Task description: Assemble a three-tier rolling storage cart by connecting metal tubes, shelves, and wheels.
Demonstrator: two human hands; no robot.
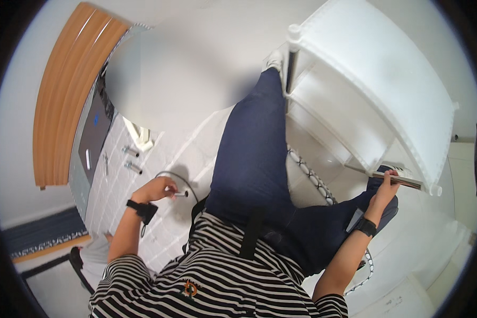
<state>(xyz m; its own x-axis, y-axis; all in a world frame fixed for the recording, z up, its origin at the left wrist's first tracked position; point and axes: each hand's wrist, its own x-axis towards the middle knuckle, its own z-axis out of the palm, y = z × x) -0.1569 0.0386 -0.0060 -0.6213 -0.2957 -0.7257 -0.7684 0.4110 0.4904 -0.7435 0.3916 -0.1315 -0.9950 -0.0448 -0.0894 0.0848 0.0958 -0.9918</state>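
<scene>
Out to my left, my left hand (157,190) pinches a short metal tube (181,194) with a dark open end, above the tiled floor. On the other side, my right hand (385,188) is closed around a shiny metal pole (408,182) at the near right corner of a white plastic shelf rack (373,58). The rack stands ahead and to the right, with several white tiers joined by metal poles. Part of the gripped pole is hidden by my fingers.
More short metal tubes (134,168) lie on the floor at the left, near a cream plastic piece (138,134). A brown slatted panel (71,100) stands at the far left. My outstretched leg (252,143) lies between the left-hand tubes and the rack.
</scene>
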